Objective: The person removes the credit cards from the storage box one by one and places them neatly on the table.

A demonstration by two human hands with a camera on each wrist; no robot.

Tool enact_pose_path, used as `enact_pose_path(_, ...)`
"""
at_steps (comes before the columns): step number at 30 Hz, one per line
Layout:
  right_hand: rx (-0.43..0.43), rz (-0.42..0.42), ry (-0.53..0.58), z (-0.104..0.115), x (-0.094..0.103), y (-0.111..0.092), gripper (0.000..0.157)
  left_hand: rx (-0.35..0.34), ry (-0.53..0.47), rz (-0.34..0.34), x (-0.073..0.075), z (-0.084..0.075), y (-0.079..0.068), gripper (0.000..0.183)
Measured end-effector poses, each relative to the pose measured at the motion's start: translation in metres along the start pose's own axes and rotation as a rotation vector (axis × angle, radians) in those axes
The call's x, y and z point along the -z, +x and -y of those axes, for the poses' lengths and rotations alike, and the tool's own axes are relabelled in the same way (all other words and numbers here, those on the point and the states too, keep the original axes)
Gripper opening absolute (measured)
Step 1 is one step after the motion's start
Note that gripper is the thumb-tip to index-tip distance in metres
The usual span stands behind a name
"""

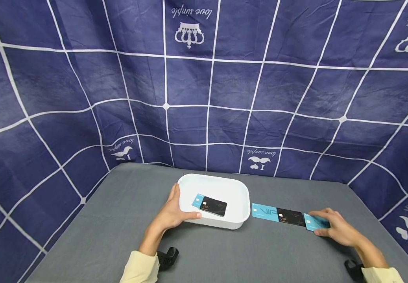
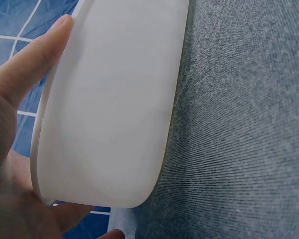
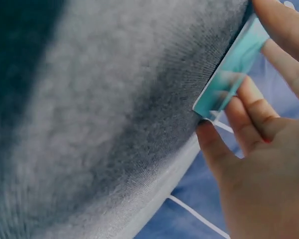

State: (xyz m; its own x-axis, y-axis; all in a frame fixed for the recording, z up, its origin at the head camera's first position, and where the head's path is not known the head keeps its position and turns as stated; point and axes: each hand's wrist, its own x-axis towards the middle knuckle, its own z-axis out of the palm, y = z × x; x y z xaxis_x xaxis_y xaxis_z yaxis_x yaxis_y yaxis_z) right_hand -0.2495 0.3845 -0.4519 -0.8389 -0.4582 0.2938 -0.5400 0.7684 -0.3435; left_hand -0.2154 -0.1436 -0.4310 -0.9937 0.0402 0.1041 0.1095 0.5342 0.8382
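L hand (image 1: pixel 170 212): grasping the white tray (image 1: pixel 212 223) at its left end. Thumb lies across the near rim; the other fingers reach round the left side. Spread between thumb and fingers is wide. Left wrist view: thumb along the rim, hand wrapped about the tray's end.

R hand (image 1: pixel 340 228): grasping 1 card, the end blue card (image 1: pixel 316 222), across its width. Thumb at the near edge, index finger at the far edge; opening about matches the card. Right wrist view: digits at opposite edges, more fingers bent behind the card. Cannot tell whether the card is fully on the surface or slightly raised.

Card positions: 3 in a row right of the tray. Nearest the tray, 1 flat blue card (image 1: pixel 264 212); next, 1 black card (image 1: pixel 291 217) marked VIP; then the card in the R hand, just beside the black one. Inside the tray, 2 more: a black VIP card (image 1: pixel 213 206) overlapping an inner blue card (image 1: pixel 197 200), which shows at its left.

Tray rests on the grey cloth (image 1: pixel 225 251). Navy curtain (image 1: pixel 189 78) with white grid lines behind.
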Motion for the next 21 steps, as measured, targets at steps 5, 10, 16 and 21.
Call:
enact_pose_path(5, -0.002, 0.030, 0.009, -0.0052, 0.0006, 0.0012, 0.049, 0.014, 0.007, 0.001, -0.0007, 0.0013, 0.0020, 0.136)
enact_pose_path(10, -0.037, 0.079, 0.064, -0.0066, 0.0033, 0.0020, 0.049, 0.003, 0.011, 0.003, 0.0001, -0.0004, 0.0016, 0.136)
enact_pose_path(16, -0.121, 0.152, 0.127, -0.0084, 0.0054, 0.0044, 0.052, 0.005, 0.018, -0.002, -0.0002, -0.0016, 0.0001, 0.134)
enact_pose_path(21, -0.149, 0.172, 0.131, -0.0077, 0.0065, 0.0053, 0.052, -0.006, 0.015, -0.004, -0.0013, -0.0002, 0.0008, 0.134)
